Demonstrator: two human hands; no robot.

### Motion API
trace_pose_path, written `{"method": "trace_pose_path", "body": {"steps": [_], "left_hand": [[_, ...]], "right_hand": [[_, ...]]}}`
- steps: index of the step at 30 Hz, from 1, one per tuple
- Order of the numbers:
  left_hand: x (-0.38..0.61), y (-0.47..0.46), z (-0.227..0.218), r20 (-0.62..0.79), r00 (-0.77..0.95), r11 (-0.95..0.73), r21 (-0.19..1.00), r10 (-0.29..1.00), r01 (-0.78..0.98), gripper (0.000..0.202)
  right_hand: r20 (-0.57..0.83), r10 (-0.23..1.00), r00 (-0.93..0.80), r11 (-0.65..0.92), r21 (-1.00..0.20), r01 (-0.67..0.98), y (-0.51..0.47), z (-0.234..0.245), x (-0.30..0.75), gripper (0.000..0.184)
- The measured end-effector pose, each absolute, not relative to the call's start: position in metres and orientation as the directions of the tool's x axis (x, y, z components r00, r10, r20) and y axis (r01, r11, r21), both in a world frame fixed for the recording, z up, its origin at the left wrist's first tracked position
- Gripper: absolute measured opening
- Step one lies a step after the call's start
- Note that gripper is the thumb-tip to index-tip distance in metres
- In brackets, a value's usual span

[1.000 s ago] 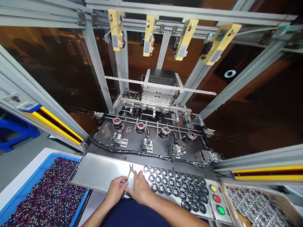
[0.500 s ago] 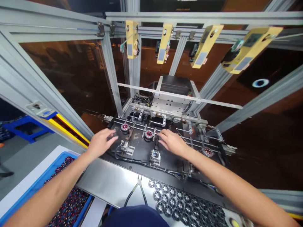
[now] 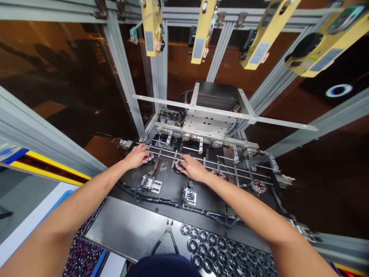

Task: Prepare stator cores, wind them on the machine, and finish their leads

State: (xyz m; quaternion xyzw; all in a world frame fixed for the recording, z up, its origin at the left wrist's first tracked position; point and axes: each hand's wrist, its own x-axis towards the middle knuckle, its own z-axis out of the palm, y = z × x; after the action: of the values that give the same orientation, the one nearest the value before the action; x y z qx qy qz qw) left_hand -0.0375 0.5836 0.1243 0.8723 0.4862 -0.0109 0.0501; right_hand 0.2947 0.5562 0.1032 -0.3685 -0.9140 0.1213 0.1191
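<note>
- Left hand (image 3: 136, 157) and right hand (image 3: 193, 168) had been moved onto separate discs (image 3: 178, 165).
- Fingers (image 3: 185, 158) were curved over both; actual grasp could not be told.

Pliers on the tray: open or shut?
Open: the pliers lie on the metal tray with their handles spread and tips apart.

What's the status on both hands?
Left hand at leftmost round red-centred silver part. Right hand at second such part; grips unclear. Open green-handled metal cutters on silver metal tray, away from hands.
</note>
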Motion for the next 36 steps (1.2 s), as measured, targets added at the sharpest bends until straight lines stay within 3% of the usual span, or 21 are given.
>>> {"method": "trace_pose_path", "body": {"steps": [12, 24, 29, 32, 36], "left_hand": [[-0.047, 0.611, 0.108, -0.214, 0.562, -0.552, 0.11, 0.799, 0.826, 0.035], [-0.053, 0.616, 0.106, -0.216, 0.561, -0.52, 0.22, 0.799, 0.825, 0.034], [-0.043, 0.611, 0.116, -0.129, 0.528, -0.478, 0.288, 0.839, 0.83, 0.033], [-0.038, 0.595, 0.138, -0.023, 0.474, -0.44, 0.336, 0.88, 0.833, 0.029], [-0.05, 0.51, 0.175, 0.169, 0.348, -0.387, 0.418, 0.922, 0.822, 0.028]], "right_hand": [[0.088, 0.713, -0.695, 0.678, -0.34, 0.652, 0.556, 0.094, 0.288, 0.035], [0.057, 0.71, -0.702, 0.657, -0.412, 0.632, 0.559, 0.098, 0.29, 0.029], [0.063, 0.723, -0.688, 0.637, -0.448, 0.627, 0.566, 0.108, 0.287, 0.023], [0.103, 0.744, -0.66, 0.618, -0.48, 0.622, 0.557, 0.138, 0.285, 0.01], [0.213, 0.736, -0.643, 0.639, -0.533, 0.555, 0.484, 0.185, 0.281, 0.012]]}}
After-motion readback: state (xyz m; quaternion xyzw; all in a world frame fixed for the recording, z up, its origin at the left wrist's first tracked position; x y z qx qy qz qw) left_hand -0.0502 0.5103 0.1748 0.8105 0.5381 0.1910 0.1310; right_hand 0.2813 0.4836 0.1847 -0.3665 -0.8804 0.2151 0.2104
